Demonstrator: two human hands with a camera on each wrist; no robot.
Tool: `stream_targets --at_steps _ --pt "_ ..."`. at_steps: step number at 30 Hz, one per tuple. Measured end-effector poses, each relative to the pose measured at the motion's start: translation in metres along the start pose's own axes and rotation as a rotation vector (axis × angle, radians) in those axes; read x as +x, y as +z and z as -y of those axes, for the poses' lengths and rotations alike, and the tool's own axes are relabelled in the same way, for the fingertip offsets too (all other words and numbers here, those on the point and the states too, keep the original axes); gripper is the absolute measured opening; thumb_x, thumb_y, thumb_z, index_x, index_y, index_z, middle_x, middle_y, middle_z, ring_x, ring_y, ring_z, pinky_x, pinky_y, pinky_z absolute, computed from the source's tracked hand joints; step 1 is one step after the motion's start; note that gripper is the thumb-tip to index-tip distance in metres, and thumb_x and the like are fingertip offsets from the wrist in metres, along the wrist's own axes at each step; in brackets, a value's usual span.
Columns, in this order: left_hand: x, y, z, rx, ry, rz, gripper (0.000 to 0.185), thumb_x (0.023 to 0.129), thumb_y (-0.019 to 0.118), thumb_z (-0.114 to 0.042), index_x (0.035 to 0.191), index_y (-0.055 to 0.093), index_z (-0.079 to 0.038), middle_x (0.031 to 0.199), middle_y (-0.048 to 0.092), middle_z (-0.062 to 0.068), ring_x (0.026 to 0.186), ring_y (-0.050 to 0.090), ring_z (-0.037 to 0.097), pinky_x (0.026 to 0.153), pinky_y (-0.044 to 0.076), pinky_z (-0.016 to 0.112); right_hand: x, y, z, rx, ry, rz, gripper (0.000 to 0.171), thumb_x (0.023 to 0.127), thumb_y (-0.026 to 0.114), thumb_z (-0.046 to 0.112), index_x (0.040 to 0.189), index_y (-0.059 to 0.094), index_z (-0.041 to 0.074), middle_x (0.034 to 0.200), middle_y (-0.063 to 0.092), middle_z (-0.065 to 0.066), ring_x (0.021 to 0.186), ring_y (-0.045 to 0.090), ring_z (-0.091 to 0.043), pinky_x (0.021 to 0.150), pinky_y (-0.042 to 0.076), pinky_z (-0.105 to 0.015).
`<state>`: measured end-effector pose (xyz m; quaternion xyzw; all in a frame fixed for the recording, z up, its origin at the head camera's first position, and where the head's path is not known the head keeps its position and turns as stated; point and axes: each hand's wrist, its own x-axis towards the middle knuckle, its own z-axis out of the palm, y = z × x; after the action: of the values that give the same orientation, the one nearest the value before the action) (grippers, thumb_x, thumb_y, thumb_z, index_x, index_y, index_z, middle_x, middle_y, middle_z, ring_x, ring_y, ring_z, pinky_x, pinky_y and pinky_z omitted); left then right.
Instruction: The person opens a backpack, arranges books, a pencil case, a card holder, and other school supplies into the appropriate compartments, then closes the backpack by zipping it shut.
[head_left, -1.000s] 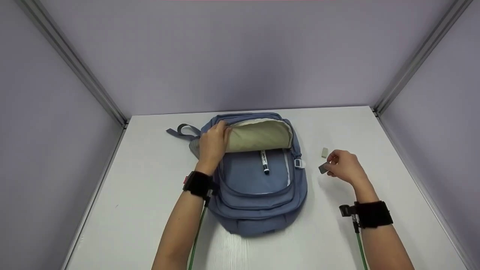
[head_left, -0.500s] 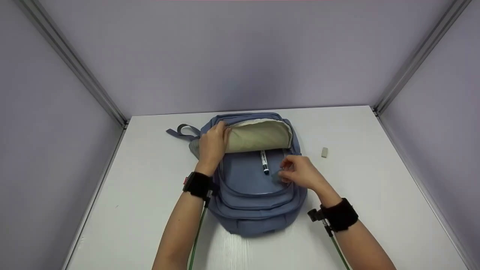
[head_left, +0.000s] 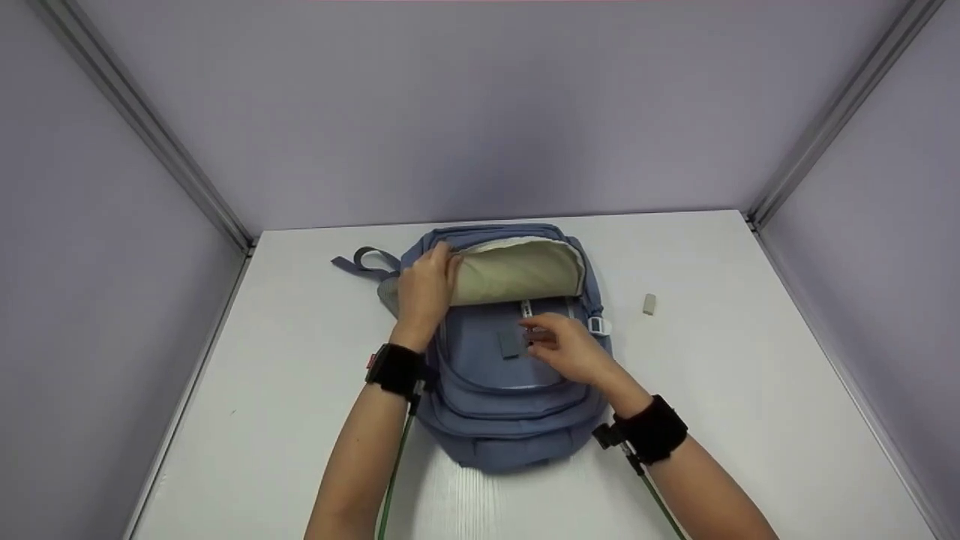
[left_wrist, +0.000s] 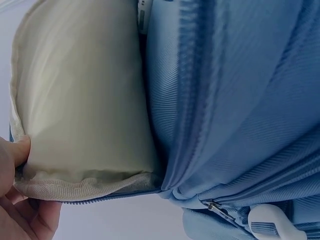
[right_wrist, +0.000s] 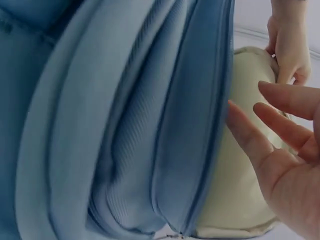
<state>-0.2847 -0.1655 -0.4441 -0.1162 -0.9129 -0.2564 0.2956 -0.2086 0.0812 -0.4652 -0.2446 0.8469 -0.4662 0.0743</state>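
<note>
Currently we hold the backpack [head_left: 510, 352] flat on the counter [head_left: 720, 420] with its main flap [head_left: 517, 274] folded back, cream lining up. Our left hand [head_left: 425, 289] grips the flap's left edge, fingers curled over the seam and thumb beneath it, as the left wrist view confirms [left_wrist: 20, 200]. We judge that this grip keeps the flap up so that the panel below stays exposed.

Our right hand [head_left: 566, 349] hovers over that panel, just right of a small grey block [head_left: 511, 343]. The block lies flat on the blue fabric, at the fingertips. The fingers are relaxed and nearly straight; the right wrist view shows them spread and holding nothing [right_wrist: 280, 150]. Whether a fingertip touches the block cannot be determined.

A marker [head_left: 526, 309] lies just beyond the right hand, mostly hidden by it; only its upper end shows below the flap's edge.

A pale eraser [head_left: 649, 304] rests on the counter well to the right of the right hand, apart from the backpack. A grey strap loop [head_left: 367, 260] extends beyond the left hand.
</note>
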Motion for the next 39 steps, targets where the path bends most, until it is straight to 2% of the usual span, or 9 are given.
stream_targets --at_steps 5,10,15,18,23,27,31,34,39 --pt "0.0 0.0 0.0 -0.004 -0.005 0.005 0.022 0.098 0.062 -0.026 0.099 0.064 -0.004 0.084 0.07 0.015 0.068 0.068 0.037 0.055 0.051 0.05 -0.006 -0.02 -0.007 -0.019 -0.011 -0.081 0.03 0.091 0.066 -0.003 0.121 0.063 -0.007 0.117 0.062 -0.021 0.104 0.065 -0.034 0.087 0.053 -0.041" --pt "-0.001 0.001 0.0 -0.006 -0.014 0.01 0.021 0.098 0.063 -0.026 0.099 0.064 -0.005 0.083 0.07 0.014 0.069 0.068 0.037 0.056 0.052 0.05 -0.013 -0.043 -0.02 -0.113 0.036 -0.201 0.025 0.091 0.065 -0.002 0.116 0.065 -0.007 0.113 0.066 -0.02 0.102 0.065 -0.035 0.087 0.052 -0.045" --pt "-0.002 0.001 0.0 0.001 -0.003 0.001 0.021 0.098 0.062 -0.025 0.101 0.065 -0.005 0.084 0.071 0.013 0.068 0.068 0.035 0.055 0.052 0.048 -0.018 -0.066 -0.04 -0.24 0.122 -0.275 0.03 0.093 0.063 0.0 0.121 0.063 -0.007 0.121 0.06 -0.025 0.113 0.058 -0.041 0.092 0.048 -0.051" --pt "-0.002 0.001 0.001 -0.002 0.008 -0.004 0.021 0.098 0.061 -0.025 0.101 0.064 -0.004 0.085 0.071 0.014 0.067 0.068 0.035 0.055 0.052 0.048 -0.023 -0.081 -0.056 -0.306 0.204 -0.243 0.038 0.094 0.062 0.004 0.131 0.057 -0.006 0.132 0.052 -0.03 0.122 0.049 -0.046 0.098 0.042 -0.055" --pt "-0.002 0.002 0.002 -0.006 0.008 -0.009 0.022 0.098 0.062 -0.025 0.101 0.064 -0.004 0.086 0.071 0.014 0.069 0.068 0.037 0.056 0.052 0.05 -0.025 -0.098 -0.083 -0.37 0.353 -0.118 0.052 0.097 0.058 0.01 0.144 0.041 -0.007 0.144 0.032 -0.038 0.133 0.031 -0.054 0.106 0.028 -0.062" --pt "-0.002 0.001 0.001 -0.008 0.002 -0.005 0.022 0.098 0.062 -0.025 0.1 0.064 -0.004 0.085 0.07 0.015 0.069 0.068 0.037 0.056 0.052 0.05 -0.026 -0.101 -0.105 -0.41 0.48 -0.02 0.06 0.096 0.058 0.012 0.147 0.033 -0.008 0.147 0.021 -0.043 0.134 0.024 -0.058 0.107 0.025 -0.063" --pt "-0.002 0.002 0.002 -0.011 0.007 -0.008 0.021 0.098 0.062 -0.025 0.1 0.064 -0.004 0.085 0.071 0.014 0.069 0.068 0.036 0.056 0.052 0.049 -0.026 -0.098 -0.119 -0.417 0.586 0.056 0.067 0.094 0.063 0.016 0.148 0.03 -0.008 0.147 0.02 -0.043 0.137 0.016 -0.058 0.107 0.023 -0.064" --pt "-0.002 0.001 0.002 -0.013 0.009 -0.009 0.02 0.098 0.062 -0.024 0.099 0.064 -0.004 0.085 0.071 0.014 0.069 0.068 0.036 0.057 0.052 0.049 -0.024 -0.097 -0.125 -0.416 0.653 0.066 0.07 0.094 0.062 0.02 0.149 0.029 -0.007 0.147 0.019 -0.043 0.137 0.011 -0.059 0.107 0.021 -0.066" --pt "-0.002 0.001 0.002 -0.006 -0.003 0.002 0.02 0.098 0.063 -0.024 0.1 0.065 -0.004 0.085 0.071 0.014 0.07 0.069 0.035 0.057 0.052 0.048 -0.022 -0.096 -0.133 -0.432 0.729 0.044 0.072 0.097 0.058 0.026 0.151 0.023 -0.005 0.146 0.007 -0.047 0.134 0.01 -0.065 0.104 0.022 -0.069"
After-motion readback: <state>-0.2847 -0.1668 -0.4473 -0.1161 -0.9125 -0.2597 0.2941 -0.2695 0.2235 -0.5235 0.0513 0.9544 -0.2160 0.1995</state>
